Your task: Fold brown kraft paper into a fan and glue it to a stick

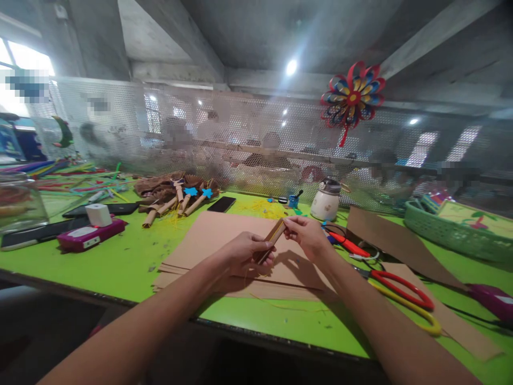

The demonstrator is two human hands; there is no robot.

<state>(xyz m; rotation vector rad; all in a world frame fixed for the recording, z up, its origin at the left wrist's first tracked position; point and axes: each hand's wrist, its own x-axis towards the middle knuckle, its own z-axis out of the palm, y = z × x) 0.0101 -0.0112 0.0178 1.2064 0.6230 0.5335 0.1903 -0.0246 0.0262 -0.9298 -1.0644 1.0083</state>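
A narrow strip of folded brown cardboard [275, 233] is held in the air between both hands. My left hand [250, 250] grips its lower end, thumb on top. At the upper end, the fingertips of my right hand [302, 231] pinch the strip. Underneath lies a stack of large brown cardboard sheets [212, 240]. Several brown paper pieces with rolled handles [194, 205], two bearing blue stars [207, 193], lie beyond it to the left. Scissors [404, 291] with red and yellow handles rest beside my right forearm.
On the green table [132, 272] stand a purple power strip [92, 234], a phone [222, 204], a glass jar [20, 200] and a white container [325, 200]. A green basket [452, 230] is at right. Behind runs a perforated metal screen [240, 155] with a flower ornament [352, 98].
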